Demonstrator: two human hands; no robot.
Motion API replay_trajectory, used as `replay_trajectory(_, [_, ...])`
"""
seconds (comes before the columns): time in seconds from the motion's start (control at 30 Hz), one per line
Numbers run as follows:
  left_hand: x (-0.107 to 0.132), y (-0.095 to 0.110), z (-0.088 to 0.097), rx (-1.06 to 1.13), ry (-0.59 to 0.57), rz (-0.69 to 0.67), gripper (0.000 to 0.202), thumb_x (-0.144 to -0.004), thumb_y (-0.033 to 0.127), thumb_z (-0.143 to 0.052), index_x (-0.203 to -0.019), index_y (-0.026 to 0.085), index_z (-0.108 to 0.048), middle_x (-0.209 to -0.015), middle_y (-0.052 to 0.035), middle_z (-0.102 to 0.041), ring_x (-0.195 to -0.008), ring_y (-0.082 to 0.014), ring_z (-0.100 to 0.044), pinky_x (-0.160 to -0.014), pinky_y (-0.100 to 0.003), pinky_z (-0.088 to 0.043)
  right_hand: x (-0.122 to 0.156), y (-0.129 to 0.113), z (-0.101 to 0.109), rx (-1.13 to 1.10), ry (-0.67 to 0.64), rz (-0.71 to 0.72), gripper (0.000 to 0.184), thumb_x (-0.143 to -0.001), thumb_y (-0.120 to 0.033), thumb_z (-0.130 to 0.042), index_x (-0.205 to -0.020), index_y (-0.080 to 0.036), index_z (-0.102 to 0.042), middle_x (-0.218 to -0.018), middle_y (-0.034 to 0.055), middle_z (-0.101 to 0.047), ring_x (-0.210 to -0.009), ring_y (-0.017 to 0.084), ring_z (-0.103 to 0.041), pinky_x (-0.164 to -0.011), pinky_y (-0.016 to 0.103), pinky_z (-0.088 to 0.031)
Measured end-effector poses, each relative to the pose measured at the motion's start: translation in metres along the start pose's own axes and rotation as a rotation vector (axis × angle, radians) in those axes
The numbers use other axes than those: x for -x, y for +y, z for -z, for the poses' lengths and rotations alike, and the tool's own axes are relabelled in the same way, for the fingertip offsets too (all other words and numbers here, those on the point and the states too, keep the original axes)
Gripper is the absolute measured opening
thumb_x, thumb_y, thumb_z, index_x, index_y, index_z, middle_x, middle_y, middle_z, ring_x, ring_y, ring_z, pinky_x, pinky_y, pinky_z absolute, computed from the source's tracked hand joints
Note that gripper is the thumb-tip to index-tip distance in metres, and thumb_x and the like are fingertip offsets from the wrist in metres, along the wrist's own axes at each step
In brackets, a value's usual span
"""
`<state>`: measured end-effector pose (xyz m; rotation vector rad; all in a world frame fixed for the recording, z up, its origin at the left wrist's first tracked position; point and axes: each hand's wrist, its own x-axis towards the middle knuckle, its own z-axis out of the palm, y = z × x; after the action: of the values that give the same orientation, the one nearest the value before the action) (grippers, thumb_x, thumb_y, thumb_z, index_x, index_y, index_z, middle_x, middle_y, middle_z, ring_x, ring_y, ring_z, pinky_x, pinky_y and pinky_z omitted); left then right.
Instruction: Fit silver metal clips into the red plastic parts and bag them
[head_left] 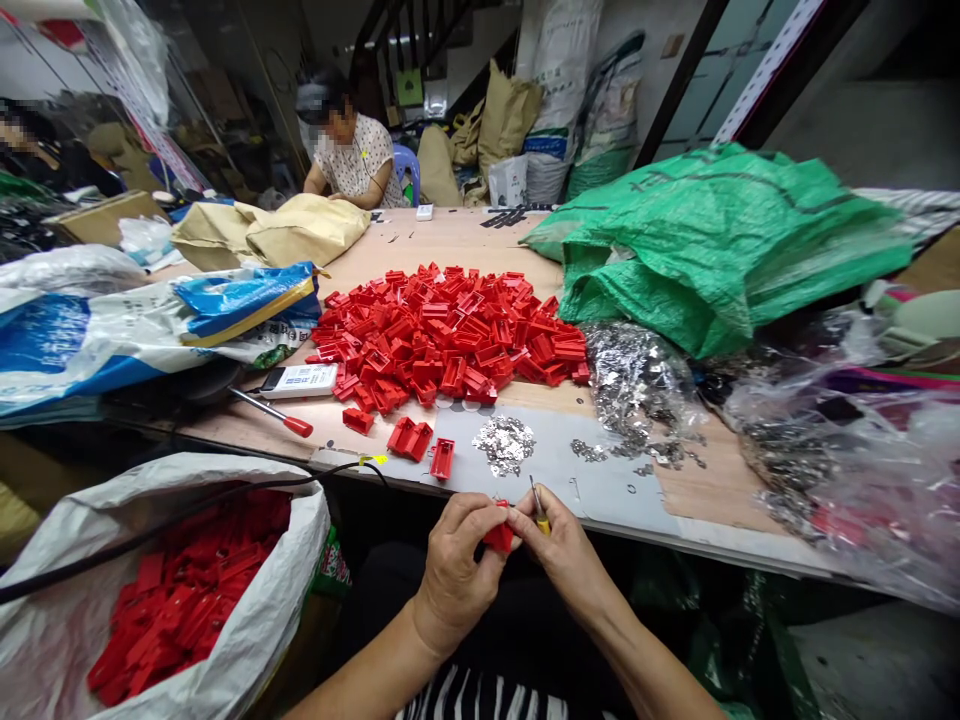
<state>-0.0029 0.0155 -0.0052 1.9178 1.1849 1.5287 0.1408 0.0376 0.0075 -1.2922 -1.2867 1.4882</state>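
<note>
My left hand [463,550] is closed around a small red plastic housing [498,535] just off the table's front edge. Meeting it from the right, my right hand [559,535] grips a small screwdriver-like tool with a yellow handle [542,522], its thin metal shaft pointing up. The right fingertips touch the housing; whether they pinch a small part there is too small to tell. Just beyond my hands lies a little pile of flat silver metal pieces [504,445]. Several loose red housings [442,458] lie left of it, in front of a large heap of red housings [450,335].
An open white sack [300,560] of red parts stands at my left, a black cable across it. On the table are a red-handled tool [274,412], a white box [300,380], clear bags of metal pieces [637,375] and a green sack [720,240]. A person [360,155] sits opposite.
</note>
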Motion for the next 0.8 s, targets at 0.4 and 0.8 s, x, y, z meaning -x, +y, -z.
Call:
replay_trajectory(0.4, [-0.019, 0.014, -0.004, 0.273, -0.010, 0.382, 0.026, -0.072, 0.024, -0.077, -0.093, 0.021, -0.062, -0.089, -0.0006, -0.061, -0.081, -0.0140, -0.059, -0.071, -0.023, -0.050, 0.000, -0.013, 0.032, 0.071, -0.083, 0.012, 0.040, -0.084, -0.059, -0.055, -0.076, -0.021, -0.048, -0.062, -0.0066, -0.036, -0.051, 0.008, -0.028, -0.046, 0.023, -0.025])
replay_trajectory(0.8, [-0.021, 0.010, -0.009, 0.389, -0.164, 0.328, 0.030, -0.073, 0.029, -0.077, -0.100, 0.022, -0.065, -0.093, -0.0032, -0.061, -0.085, -0.0163, -0.060, -0.068, -0.023, -0.051, 0.002, -0.017, 0.041, -0.202, -0.302, -0.169, 0.045, -0.074, -0.055, -0.069, -0.077, -0.022, -0.039, -0.058, -0.0101, -0.030, -0.049, 0.007, -0.024, -0.046, 0.021, -0.016])
